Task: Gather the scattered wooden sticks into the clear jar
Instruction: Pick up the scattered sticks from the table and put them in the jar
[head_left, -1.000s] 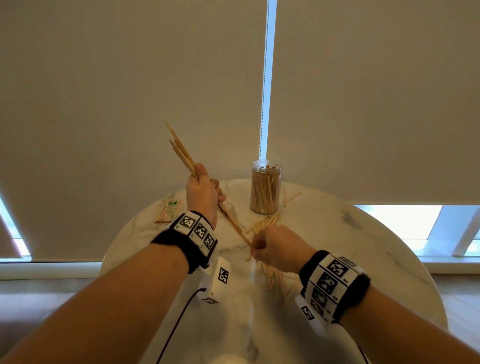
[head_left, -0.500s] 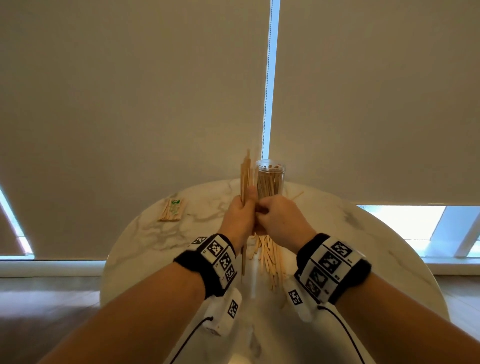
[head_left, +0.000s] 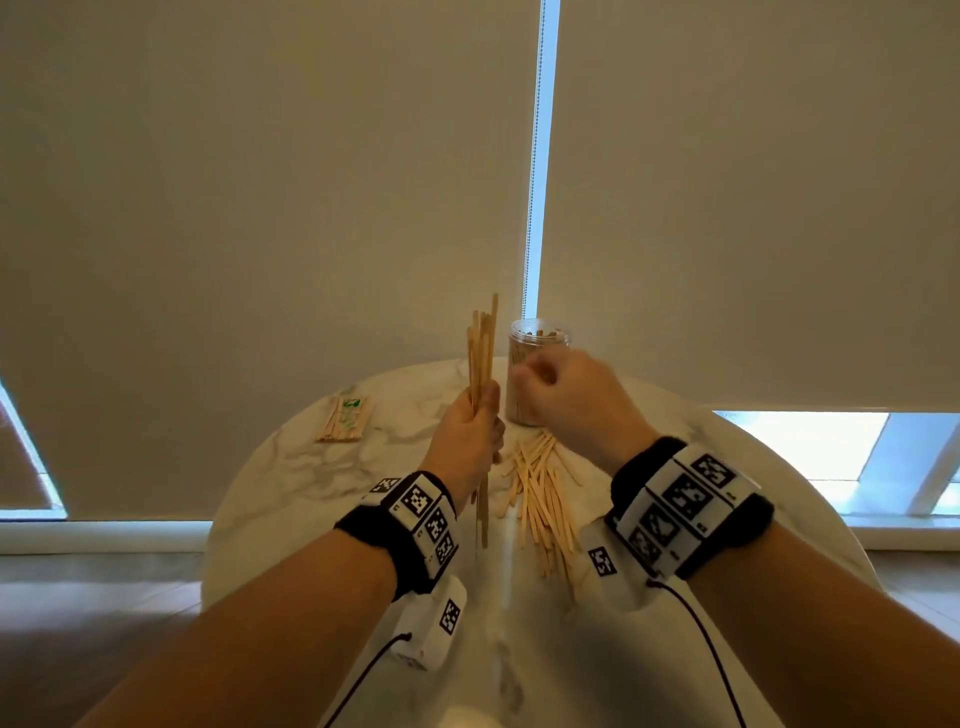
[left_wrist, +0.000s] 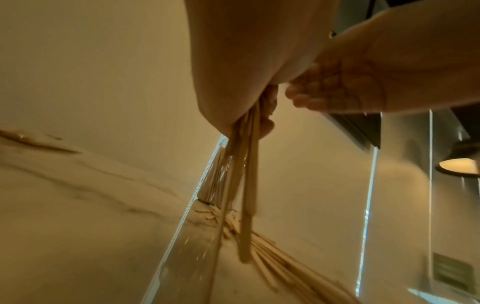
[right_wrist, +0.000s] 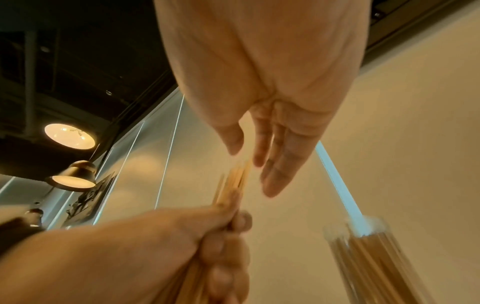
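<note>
A: What is seen apart from the work itself?

B: A round marble table (head_left: 291, 467) is set before two drawn roller blinds (head_left: 260, 182), with a bead chain (head_left: 535, 156) hung in the bright gap between them.

A: And on the table?

B: A small packet (head_left: 345, 418) is laid at the far left; what it holds cannot be made out clearly. Two lit ceiling lamps (right_wrist: 69, 136) are shown overhead.

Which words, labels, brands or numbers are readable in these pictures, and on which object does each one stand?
No text can be read in any view.
Packet of sticks on the table: a green mark, too small to read.
Wristbands on the left hand and the right hand: only black-and-white square code markers, no letters or numbers.
Clear jar: no label visible.
</note>
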